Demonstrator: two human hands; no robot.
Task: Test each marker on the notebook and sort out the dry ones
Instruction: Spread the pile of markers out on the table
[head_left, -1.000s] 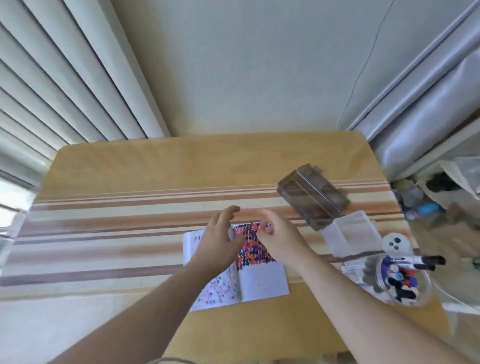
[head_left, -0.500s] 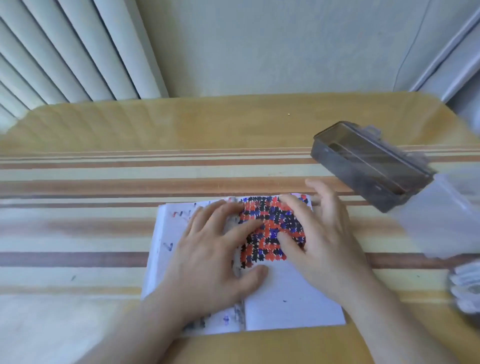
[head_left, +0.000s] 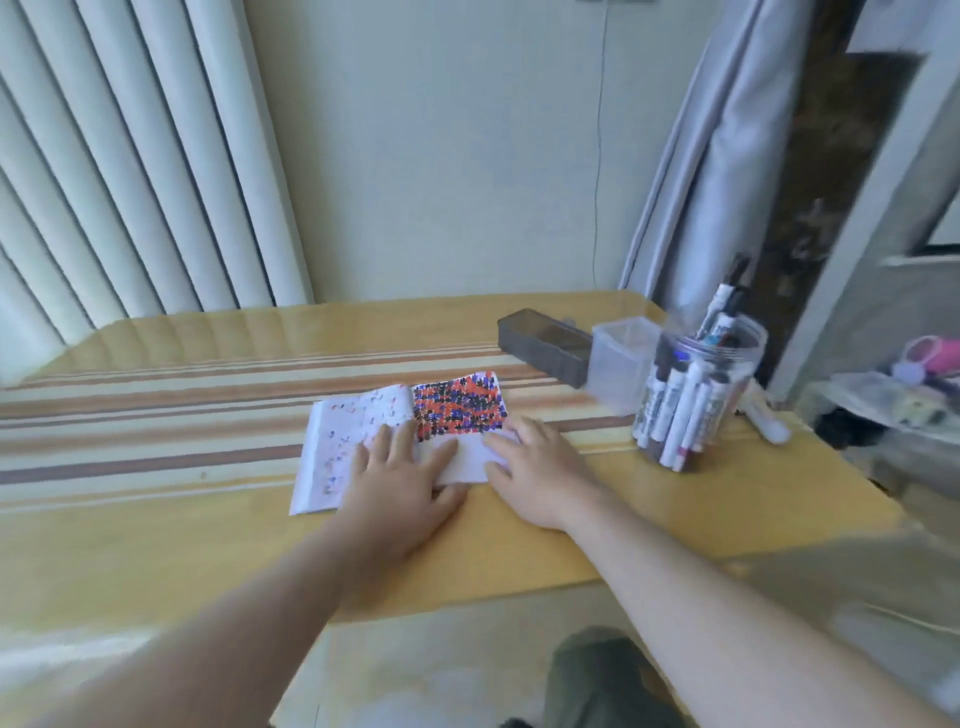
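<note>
Notebook (head_left: 400, 441): open on the worktop (head_left: 649, 499), right page crowded with red, black and blue marks, left page sparsely dotted. Left hand (head_left: 400, 483) and right hand (head_left: 535, 467): both flat on it, fingers spread, holding nothing

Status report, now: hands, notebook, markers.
Left hand, right hand flat on open notebook, holding no marker. Markers in clear jar, untouched. Nothing blocking.

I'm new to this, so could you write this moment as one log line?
phase: flattening notebook | left hand: flat on pages | right hand: flat on page | markers: in jar, untouched | table
</note>
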